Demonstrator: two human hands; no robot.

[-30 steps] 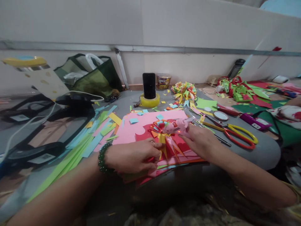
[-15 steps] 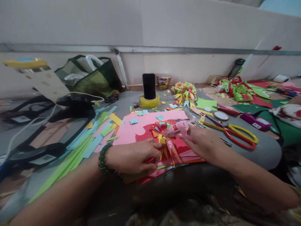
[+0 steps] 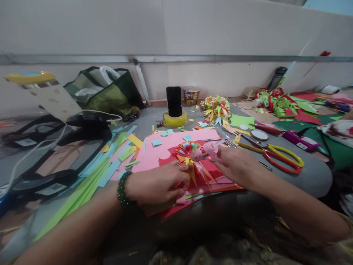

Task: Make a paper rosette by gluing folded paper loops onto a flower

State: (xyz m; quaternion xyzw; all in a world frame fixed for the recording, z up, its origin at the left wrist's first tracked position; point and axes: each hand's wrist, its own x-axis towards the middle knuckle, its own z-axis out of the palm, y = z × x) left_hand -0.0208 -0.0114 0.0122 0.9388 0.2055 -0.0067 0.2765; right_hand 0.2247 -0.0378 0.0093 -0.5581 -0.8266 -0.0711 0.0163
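Observation:
My right hand (image 3: 238,163) is wrapped round a pink glue gun (image 3: 209,150). Its nozzle points left and touches or nearly touches the middle of a paper-strip bow (image 3: 188,150). The bow has orange, red and light blue loops and pointed yellow and pink tails, and lies over red paper (image 3: 217,173). My left hand (image 3: 162,182), with a ring and a green bead bracelet, has its fingers closed at the bow's left edge by the yellow tail (image 3: 192,175). Its fingertips are partly hidden.
Large scissors (image 3: 284,158) and a purple power strip (image 3: 300,141) lie to the right. Cut paper strips (image 3: 82,195) cover the left side. Behind stand a phone (image 3: 174,101) on a yellow tape roll (image 3: 175,119), a snack cup (image 3: 191,95) and a colourful paper ball (image 3: 216,106).
The bow's pink and orange tails have swung to the right and fan out wider. Both hands stay nearly in place, the glue gun still at the bow's middle.

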